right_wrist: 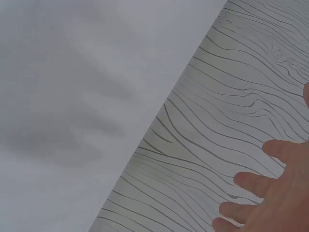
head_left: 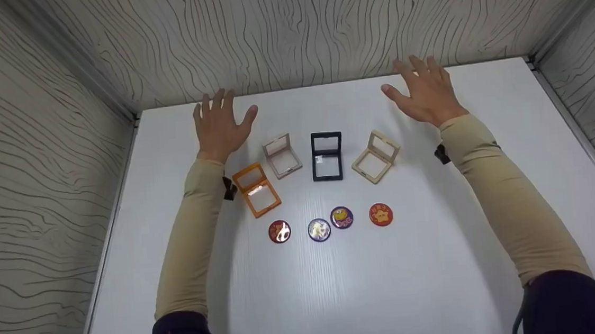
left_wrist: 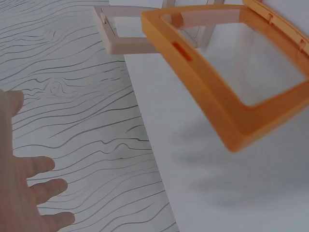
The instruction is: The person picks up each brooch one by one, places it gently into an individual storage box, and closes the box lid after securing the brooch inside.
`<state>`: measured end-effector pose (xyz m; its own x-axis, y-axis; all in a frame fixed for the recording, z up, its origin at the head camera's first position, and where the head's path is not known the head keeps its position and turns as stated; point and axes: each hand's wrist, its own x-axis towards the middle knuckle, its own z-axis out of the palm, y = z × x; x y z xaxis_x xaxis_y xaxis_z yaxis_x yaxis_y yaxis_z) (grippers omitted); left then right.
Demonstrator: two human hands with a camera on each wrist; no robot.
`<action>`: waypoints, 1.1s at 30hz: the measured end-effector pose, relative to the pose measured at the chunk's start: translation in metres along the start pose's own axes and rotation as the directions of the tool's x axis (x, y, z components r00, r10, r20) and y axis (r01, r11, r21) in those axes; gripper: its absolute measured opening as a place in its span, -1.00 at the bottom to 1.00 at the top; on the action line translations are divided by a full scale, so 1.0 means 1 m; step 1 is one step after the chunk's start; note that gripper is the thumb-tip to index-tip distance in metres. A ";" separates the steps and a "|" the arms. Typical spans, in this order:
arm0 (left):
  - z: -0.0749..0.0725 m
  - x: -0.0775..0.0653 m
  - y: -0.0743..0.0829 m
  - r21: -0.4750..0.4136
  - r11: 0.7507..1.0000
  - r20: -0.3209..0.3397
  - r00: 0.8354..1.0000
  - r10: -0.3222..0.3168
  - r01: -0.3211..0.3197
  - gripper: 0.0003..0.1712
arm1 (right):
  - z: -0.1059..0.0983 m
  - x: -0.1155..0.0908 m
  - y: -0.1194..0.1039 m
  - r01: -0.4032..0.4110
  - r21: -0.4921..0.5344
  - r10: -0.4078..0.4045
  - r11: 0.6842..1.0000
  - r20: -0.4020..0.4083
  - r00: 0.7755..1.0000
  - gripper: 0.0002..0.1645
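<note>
My left hand (head_left: 218, 129) is spread near the far left of the white table, holding nothing. An orange hinged square case (head_left: 264, 198) with a clear window stands open by that wrist, and looms large in the left wrist view. To its right are a pale pink case (head_left: 284, 162), a black case (head_left: 328, 175) and a cream case (head_left: 373, 166), all with lids raised. My right hand (head_left: 426, 93), fingers apart and likewise holding nothing, is beyond the cream case near the back edge. Nearer me lie round badges: a red one (head_left: 280, 231), two purple-rimmed ones (head_left: 319, 230) and an orange-red one (head_left: 381, 214).
The white table (head_left: 371, 288) meets a wood-grain patterned back wall (head_left: 286, 30). Similar panels (head_left: 19, 210) rise at left and right, with grey metal framing (head_left: 83, 77) at the corners. A small black clip-like piece (head_left: 441, 153) shows at the right wrist.
</note>
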<state>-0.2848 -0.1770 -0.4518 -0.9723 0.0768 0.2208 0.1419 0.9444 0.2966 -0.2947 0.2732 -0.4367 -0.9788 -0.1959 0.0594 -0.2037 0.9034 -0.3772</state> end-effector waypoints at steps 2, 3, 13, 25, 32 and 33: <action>0.000 -0.005 0.003 -0.014 1.000 -0.013 1.000 0.010 -0.010 -0.07 | 0.002 -0.005 -0.002 0.016 0.019 -0.015 1.000 -0.025 1.000 0.03; 0.001 -0.007 0.005 -0.017 1.000 -0.017 1.000 0.014 -0.014 -0.07 | 0.003 -0.008 -0.002 0.021 0.024 -0.020 0.999 -0.039 0.999 0.01; 0.003 -0.036 0.035 -0.046 0.996 -0.114 0.991 0.071 -0.076 -0.34 | 0.015 -0.036 -0.002 0.066 0.219 -0.027 0.974 -0.174 0.984 -0.18; 0.012 -0.067 0.069 -0.066 0.989 -0.138 0.983 0.122 -0.132 -0.43 | 0.027 -0.074 0.001 0.028 0.389 0.052 0.921 -0.194 0.980 -0.26; 0.017 -0.086 0.094 -0.088 0.976 -0.204 0.963 0.179 -0.200 -0.46 | 0.028 -0.093 0.003 0.054 0.403 0.072 0.913 -0.291 0.954 -0.51; 0.020 -0.089 0.098 -0.092 0.972 -0.206 0.959 0.192 -0.215 -0.45 | 0.028 -0.096 0.004 0.048 0.405 0.080 0.913 -0.293 0.953 -0.53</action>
<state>-0.1878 -0.0846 -0.4607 -0.8674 0.1893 0.4603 0.3638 0.8723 0.3268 -0.2011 0.2850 -0.4693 -0.9549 -0.0028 0.2969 -0.2246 0.6608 -0.7162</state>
